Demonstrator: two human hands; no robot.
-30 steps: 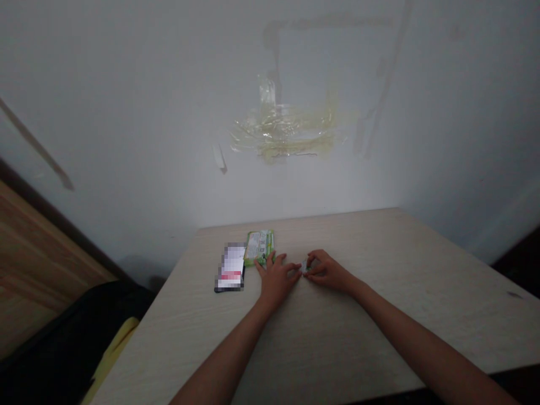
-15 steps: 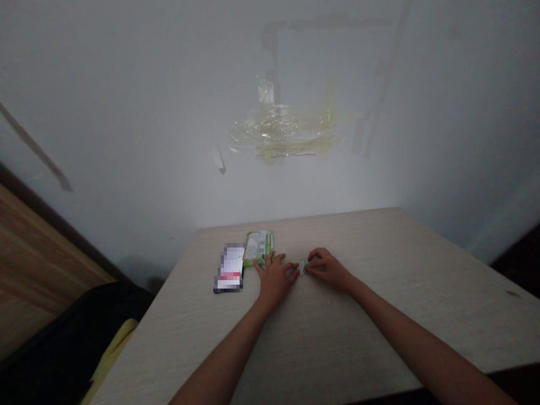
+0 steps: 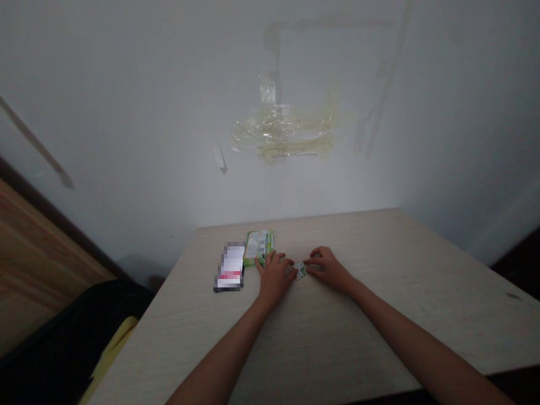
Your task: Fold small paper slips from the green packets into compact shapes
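A small, flat white-and-green piece (image 3: pixel 300 270) lies between my hands, low over the table; its exact kind is too small to make out. My left hand (image 3: pixel 274 279) has thumb and index finger closed at its left edge, while the other fingers spread toward a green-and-white packet (image 3: pixel 258 247). From the other side, my right hand (image 3: pixel 328 268) pinches the piece's right edge with thumb and forefinger, its other fingers curled above. The left little finger reaches the packet's near edge.
A phone (image 3: pixel 230 267) with a lit, blurred screen lies left of the packet, close against it. The pale wooden table (image 3: pixel 354 337) meets a wall (image 3: pixel 169 140) with patches of clear tape (image 3: pixel 287 132). Dark and yellow cloth (image 3: pixel 112 343) sits beyond the left edge.
The small piece now shows a wider, flatter face than before, when it looked narrow and crumpled. Both hands have stayed nearly in place, with slight finger shifts.
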